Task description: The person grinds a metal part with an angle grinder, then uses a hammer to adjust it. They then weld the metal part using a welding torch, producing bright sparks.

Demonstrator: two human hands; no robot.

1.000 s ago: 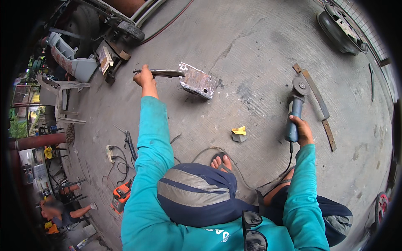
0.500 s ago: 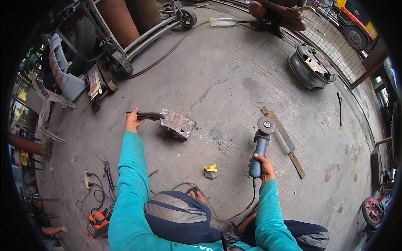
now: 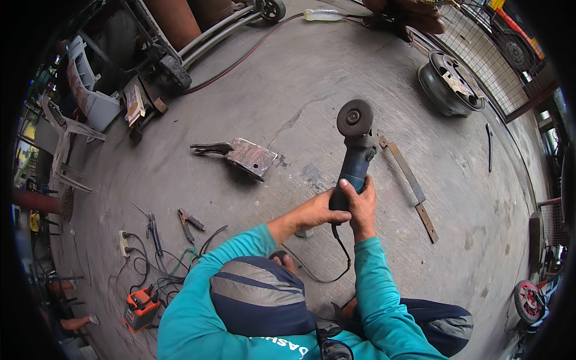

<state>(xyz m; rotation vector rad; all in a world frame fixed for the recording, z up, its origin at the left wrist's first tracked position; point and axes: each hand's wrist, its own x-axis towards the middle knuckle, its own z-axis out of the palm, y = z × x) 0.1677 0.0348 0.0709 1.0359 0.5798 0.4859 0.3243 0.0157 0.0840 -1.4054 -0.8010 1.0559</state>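
An angle grinder (image 3: 353,165) with a dark blue body and a round grey disc (image 3: 354,117) is held up in front of me, disc end pointing away. My right hand (image 3: 362,207) wraps round the right side of its body. From the left, my left hand (image 3: 321,211) grips the lower end of the body, near where the black cord comes out. On the floor ahead and to the left lies a rusty metal plate piece (image 3: 252,157) with a hole. Locking pliers (image 3: 213,148) are attached to its left end.
A long rusty flat bar (image 3: 408,180) lies right of the grinder. At left are an orange welding machine (image 3: 141,309), cables and an electrode clamp (image 3: 191,221). A wheel rim (image 3: 453,84), a gas-cylinder trolley (image 3: 216,33) and a crouching person (image 3: 414,15) are farther off.
My left hand has let go of the locking pliers and moved right onto the grinder. The grinder is raised and shifted left; the plate piece with the pliers rests on the floor.
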